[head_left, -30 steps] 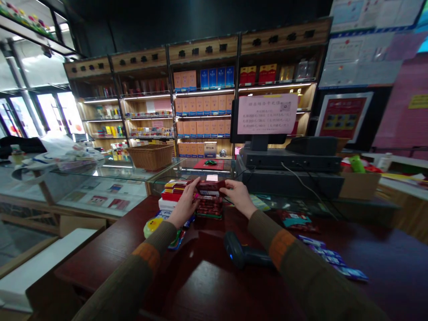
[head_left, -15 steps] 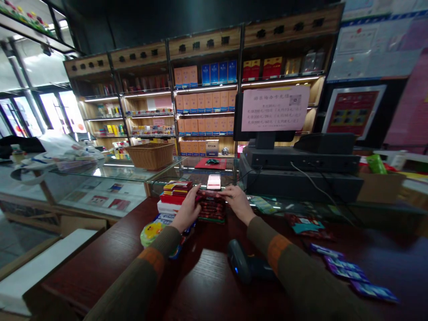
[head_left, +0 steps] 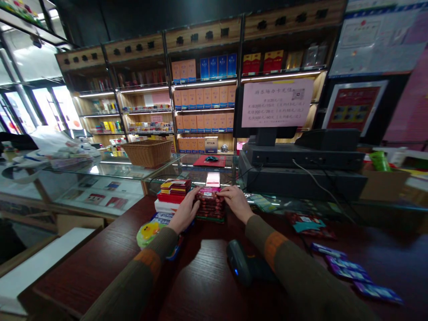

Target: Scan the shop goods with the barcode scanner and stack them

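Note:
A stack of dark red snack packets [head_left: 210,211] stands on the brown counter in front of me. Its top packet [head_left: 207,194] has a pink edge and a white label. My left hand [head_left: 185,210] has its fingers closed at the packet's left edge, thumb toward me. At the right edge, the bent fingers of my right hand [head_left: 236,201] pinch the same packet. Left of the stack lies a pile of red and yellow packs [head_left: 174,188] on a white box. A lit phone screen [head_left: 213,179] shows just behind the stack.
A barcode scanner [head_left: 239,262] lies near me on the counter [head_left: 110,263]. Purple packets [head_left: 349,269] and another dark red packet [head_left: 309,224] lie to the right. A duck-faced green package [head_left: 149,232] is beside my left forearm. Behind are a wicker basket [head_left: 147,153] and a cash register [head_left: 301,171].
The top packet has tipped, so its pink, labelled face now shows above the stack. Both hands stay at its sides with little movement. The view has shifted slightly.

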The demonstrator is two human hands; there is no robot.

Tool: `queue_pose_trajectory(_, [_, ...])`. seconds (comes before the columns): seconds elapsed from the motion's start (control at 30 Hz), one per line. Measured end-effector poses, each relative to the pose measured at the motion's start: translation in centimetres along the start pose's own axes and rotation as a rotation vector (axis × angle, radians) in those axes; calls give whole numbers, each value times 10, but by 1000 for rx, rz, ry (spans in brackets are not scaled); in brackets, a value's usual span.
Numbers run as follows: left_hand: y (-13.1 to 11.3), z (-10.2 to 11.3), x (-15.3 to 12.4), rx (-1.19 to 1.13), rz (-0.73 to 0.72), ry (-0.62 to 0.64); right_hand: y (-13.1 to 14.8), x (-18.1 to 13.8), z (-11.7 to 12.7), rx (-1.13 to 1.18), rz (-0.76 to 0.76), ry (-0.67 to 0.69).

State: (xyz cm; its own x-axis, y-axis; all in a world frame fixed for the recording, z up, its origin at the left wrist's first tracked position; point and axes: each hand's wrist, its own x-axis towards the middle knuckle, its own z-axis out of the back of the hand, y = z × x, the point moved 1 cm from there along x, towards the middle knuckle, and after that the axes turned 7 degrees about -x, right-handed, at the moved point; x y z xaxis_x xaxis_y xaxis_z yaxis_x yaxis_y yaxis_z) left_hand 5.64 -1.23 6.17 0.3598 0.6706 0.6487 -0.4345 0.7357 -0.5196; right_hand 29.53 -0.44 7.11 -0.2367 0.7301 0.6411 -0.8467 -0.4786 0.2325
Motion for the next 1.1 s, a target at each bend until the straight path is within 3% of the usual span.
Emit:
queue_pose_trajectory(0.53, [13,-13,5,27,-34,-67,-2,-5,0,-26,-34,-8])
queue_pose_trajectory(1.1, [-4,-6,1,152,-45,-99,5,-22,18,13,-23,37])
